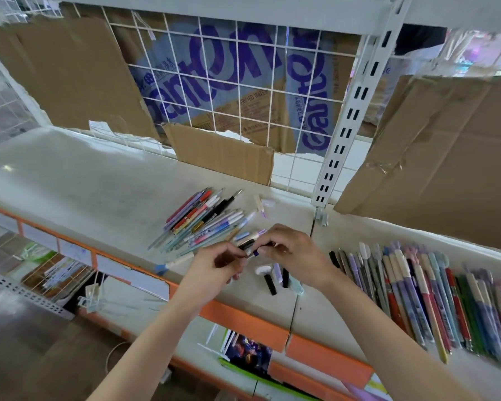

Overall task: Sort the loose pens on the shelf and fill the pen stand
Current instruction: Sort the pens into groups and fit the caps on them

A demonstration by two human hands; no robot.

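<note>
On the white shelf (99, 180), a neat row of sorted pens (434, 296) sits off to the right, and a messy loose pile of pens (206, 224) fans out just behind the hands. Both hands meet above the front edge: left hand (217, 264) and right hand (295, 253) each pinch an end of a small black pen (250, 246). A few caps (275, 277) lie right below them.

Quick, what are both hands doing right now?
Left hand: pinching one end of a small pen.
Right hand: fingers curled around the same pen's other end.
</note>
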